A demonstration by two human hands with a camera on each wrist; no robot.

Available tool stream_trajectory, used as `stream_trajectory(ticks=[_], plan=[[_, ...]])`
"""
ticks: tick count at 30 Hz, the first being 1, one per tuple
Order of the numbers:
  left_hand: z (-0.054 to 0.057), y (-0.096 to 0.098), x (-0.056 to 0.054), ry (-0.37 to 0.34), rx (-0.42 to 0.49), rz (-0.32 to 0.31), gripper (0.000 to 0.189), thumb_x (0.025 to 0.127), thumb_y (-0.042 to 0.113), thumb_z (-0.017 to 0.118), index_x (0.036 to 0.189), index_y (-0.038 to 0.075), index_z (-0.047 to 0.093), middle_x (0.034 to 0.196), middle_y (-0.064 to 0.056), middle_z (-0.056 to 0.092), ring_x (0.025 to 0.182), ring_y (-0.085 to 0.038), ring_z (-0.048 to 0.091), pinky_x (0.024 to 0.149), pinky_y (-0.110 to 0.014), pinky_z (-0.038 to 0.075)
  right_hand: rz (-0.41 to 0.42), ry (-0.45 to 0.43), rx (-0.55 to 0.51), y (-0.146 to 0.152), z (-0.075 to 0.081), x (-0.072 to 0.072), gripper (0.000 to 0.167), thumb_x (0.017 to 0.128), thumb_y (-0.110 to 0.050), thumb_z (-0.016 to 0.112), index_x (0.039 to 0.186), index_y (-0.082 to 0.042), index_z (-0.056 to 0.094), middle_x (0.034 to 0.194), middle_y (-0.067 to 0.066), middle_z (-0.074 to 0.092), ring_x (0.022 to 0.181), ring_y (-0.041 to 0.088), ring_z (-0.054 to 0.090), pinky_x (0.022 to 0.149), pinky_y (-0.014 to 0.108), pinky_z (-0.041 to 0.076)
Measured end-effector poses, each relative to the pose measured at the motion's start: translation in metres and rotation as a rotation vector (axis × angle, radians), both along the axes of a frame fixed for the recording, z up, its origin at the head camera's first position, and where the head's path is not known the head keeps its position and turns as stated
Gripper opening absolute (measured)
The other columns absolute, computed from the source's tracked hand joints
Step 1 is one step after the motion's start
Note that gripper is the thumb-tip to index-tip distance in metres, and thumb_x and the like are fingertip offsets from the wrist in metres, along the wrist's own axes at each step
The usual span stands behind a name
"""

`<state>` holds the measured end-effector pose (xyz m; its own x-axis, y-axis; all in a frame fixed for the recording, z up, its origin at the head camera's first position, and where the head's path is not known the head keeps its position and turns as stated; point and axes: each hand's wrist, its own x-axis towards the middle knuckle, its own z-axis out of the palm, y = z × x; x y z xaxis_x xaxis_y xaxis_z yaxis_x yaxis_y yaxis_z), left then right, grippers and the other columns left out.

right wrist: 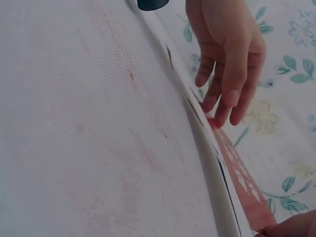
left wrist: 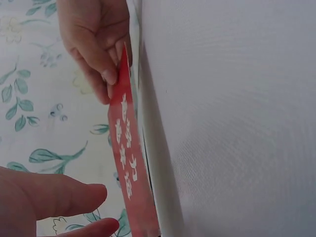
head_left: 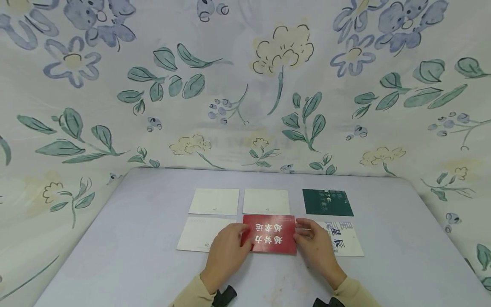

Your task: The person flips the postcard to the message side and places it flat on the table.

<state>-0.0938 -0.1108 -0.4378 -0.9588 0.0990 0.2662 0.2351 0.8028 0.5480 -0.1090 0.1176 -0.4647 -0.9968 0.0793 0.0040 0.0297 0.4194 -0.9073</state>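
A red card point(head_left: 270, 248) with white lettering, upside down from here, lies in front of me in the middle of the lower row. My right hand point(head_left: 317, 245) pinches its right edge between thumb and fingers, as the left wrist view also shows. At the card's left edge is my left hand point(head_left: 228, 246); its thumb point(left wrist: 79, 197) and finger stand apart beside the card in the left wrist view. Under the left hand a plain white card point(head_left: 193, 236) is partly hidden. The right hand partly covers a white card with blue lettering point(head_left: 350, 242).
Two pale cards point(head_left: 214, 200) and a dark green card point(head_left: 327, 207) form the back row. They lie on a white table point(head_left: 126, 238). A flower-printed cloth point(head_left: 230, 76) hangs behind and at both sides. Black wrist straps point(head_left: 225, 296) show at both cuffs.
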Motion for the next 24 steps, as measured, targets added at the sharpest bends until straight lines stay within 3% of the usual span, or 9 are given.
stream_trajectory(ticks=[4, 11, 24], plan=[[0.0001, -0.0007, -0.0013, 0.023, 0.011, 0.007, 0.024, 0.084, 0.010, 0.076, 0.106, 0.000, 0.074, 0.089, -0.007, 0.068, 0.072, -0.014, 0.054, 0.064, -0.030, 0.048, -0.005, 0.006, -0.004, 0.0008, -0.0017, -0.0007, 0.036, 0.092, -0.005, 0.071, 0.127, -0.001, 0.064, 0.116, 0.012, 0.069, 0.099, 0.021, 0.067, 0.085, 0.028, 0.057], [0.0014, -0.0006, -0.0004, 0.009, 0.050, 0.004, 0.025, 0.086, 0.011, 0.077, 0.108, 0.001, 0.073, 0.109, -0.012, 0.070, 0.087, -0.022, 0.068, 0.075, -0.039, 0.057, -0.035, 0.022, -0.004, 0.0025, -0.0041, -0.0034, 0.032, 0.092, -0.005, 0.072, 0.123, -0.002, 0.068, 0.108, 0.009, 0.071, 0.094, 0.020, 0.068, 0.083, 0.025, 0.057], [0.0007, 0.0001, -0.0027, -0.010, 0.116, -0.002, 0.030, 0.086, 0.008, 0.076, 0.115, 0.000, 0.071, 0.121, -0.014, 0.067, 0.096, -0.025, 0.069, 0.075, -0.035, 0.059, -0.071, 0.028, -0.022, 0.0014, -0.0013, -0.0025, 0.026, 0.092, -0.005, 0.071, 0.117, 0.000, 0.070, 0.105, 0.010, 0.071, 0.093, 0.021, 0.068, 0.081, 0.023, 0.057]])
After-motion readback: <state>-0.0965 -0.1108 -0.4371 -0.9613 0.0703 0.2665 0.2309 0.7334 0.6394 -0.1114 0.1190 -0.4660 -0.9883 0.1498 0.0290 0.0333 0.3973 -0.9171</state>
